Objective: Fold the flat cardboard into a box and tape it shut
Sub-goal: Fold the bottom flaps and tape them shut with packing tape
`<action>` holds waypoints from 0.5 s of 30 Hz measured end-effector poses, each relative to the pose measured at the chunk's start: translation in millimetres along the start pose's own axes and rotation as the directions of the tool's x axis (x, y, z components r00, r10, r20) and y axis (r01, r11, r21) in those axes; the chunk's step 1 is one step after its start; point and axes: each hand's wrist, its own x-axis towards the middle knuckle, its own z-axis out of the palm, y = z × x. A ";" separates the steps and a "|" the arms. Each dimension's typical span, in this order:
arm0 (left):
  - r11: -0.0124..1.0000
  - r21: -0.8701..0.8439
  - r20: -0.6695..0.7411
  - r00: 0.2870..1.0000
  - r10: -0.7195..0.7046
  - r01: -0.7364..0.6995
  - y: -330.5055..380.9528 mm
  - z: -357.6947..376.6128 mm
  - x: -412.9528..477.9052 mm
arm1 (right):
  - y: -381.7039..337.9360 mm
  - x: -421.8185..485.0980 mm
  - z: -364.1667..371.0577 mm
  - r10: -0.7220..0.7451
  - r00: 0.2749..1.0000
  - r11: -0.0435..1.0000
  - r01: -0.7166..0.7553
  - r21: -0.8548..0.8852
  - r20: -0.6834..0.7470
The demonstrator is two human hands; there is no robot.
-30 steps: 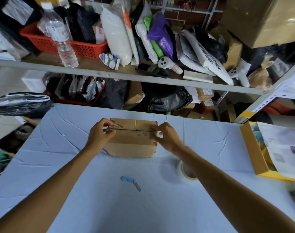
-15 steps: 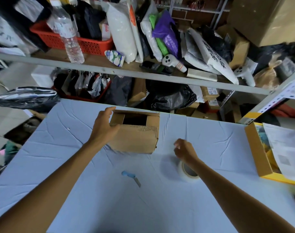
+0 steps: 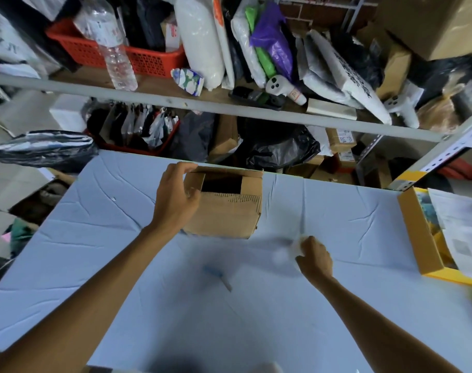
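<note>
A small brown cardboard box (image 3: pixel 226 219) stands near the far edge of the table, its top partly open with a dark gap between the flaps. My left hand (image 3: pixel 175 200) grips the box's upper left corner, fingers over the top and thumb on the near face. My right hand (image 3: pixel 314 258) is low over the table to the right of the box, fingers curled on a pale, motion-blurred tape roll (image 3: pixel 282 255).
A blue-handled cutter (image 3: pixel 216 274) lies on the light blue table cover (image 3: pixel 121 238) in front of the box. A yellow-edged carton with papers (image 3: pixel 418 238) sits at the right edge. Cluttered shelves (image 3: pixel 229 106) stand behind the table.
My right hand left the box top and dropped to the tape roll, which is now shifted and blurred. The top flaps sprang partly open. My left hand stayed on the box's left corner.
</note>
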 end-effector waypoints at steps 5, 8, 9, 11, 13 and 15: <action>0.989 -0.128 0.108 0.990 0.085 -0.071 26.1 4.2 14.7 | -39.2 -7.1 -67.1 -0.081 0.988 0.897 0.130 0.423 -0.131; 0.966 -0.258 0.299 0.950 0.090 -0.010 49.7 8.8 20.5 | -65.2 -25.9 -103.8 -0.113 0.952 0.781 0.262 0.568 -0.284; 0.950 -0.306 0.373 0.926 0.053 0.069 58.6 9.8 21.6 | -73.0 -34.6 -112.1 -0.134 0.936 0.768 0.305 0.564 -0.324; 0.886 -0.375 0.512 0.857 -0.047 0.273 75.6 10.3 22.7 | -87.8 -52.1 -121.7 -0.194 0.904 0.766 0.382 0.516 -0.381; 0.769 -0.439 0.614 0.780 -0.121 0.465 88.7 7.4 22.6 | -103.1 -65.8 -126.5 -0.253 0.871 0.768 0.445 0.460 -0.421; 0.652 -0.505 0.660 0.740 -0.130 0.566 91.7 3.5 21.7 | -117.1 -72.3 -128.1 -0.287 0.857 0.759 0.476 0.443 -0.428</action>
